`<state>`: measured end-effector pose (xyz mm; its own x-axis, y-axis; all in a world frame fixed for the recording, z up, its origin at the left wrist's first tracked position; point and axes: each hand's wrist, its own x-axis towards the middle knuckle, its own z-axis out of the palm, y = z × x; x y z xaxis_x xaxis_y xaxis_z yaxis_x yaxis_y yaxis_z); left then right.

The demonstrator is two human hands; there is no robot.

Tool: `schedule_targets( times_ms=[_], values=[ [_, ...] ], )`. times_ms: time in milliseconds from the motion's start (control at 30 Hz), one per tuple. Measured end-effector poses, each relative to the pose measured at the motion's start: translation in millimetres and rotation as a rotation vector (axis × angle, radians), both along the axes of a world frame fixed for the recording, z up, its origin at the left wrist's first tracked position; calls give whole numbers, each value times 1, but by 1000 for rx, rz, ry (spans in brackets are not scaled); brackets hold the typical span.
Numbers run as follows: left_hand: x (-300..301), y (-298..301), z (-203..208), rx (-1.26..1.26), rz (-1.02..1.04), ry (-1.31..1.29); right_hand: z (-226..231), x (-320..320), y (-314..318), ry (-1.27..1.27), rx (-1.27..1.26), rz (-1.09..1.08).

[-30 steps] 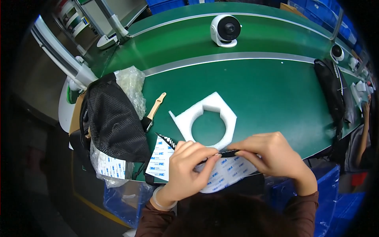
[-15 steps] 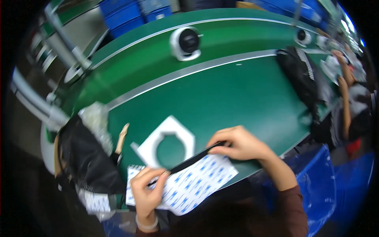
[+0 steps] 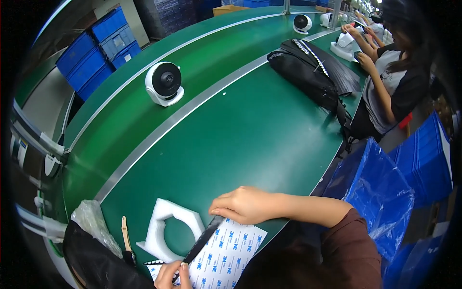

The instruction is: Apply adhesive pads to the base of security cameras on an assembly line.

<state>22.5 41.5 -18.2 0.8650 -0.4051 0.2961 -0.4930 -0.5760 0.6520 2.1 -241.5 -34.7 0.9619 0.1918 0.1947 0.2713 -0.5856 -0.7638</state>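
Note:
A black strip (image 3: 204, 242) runs slantwise along the edge of a white adhesive backing sheet (image 3: 226, 250) with blue print. My left hand (image 3: 172, 276), partly cut off by the lower edge, pinches the strip's near end between thumb and fingers. At the strip's far end, my right hand (image 3: 245, 204) is closed with its fingers curled over it. Just left of the strip lies a white foam piece (image 3: 158, 233) with a large round opening. A brush with a wooden handle (image 3: 125, 232) rests farther left.
Clear plastic film (image 3: 94, 224) and a black bag (image 3: 91, 260) lie at the lower left. On the green line stands a white camera device (image 3: 165, 84). Black bags (image 3: 308, 72) lie at the far right, beside a co-worker (image 3: 397, 77). Blue crates (image 3: 98, 53) are stacked behind.
The whole view has swung, so the bench things appear farther left. My left hand now sits lower in the picture, and the strip stands more steeply between my hands.

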Motion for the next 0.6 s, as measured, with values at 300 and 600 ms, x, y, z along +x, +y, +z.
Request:
schedule_targets(
  times_ms=[300,600],
  values=[
    [-5,-8,28,93,-148,-41,-2,3,7,-216,-187,-108],
    [-3,-18,31,38,-229,-108,-4,2,8,-232,-169,-134]
  ],
)
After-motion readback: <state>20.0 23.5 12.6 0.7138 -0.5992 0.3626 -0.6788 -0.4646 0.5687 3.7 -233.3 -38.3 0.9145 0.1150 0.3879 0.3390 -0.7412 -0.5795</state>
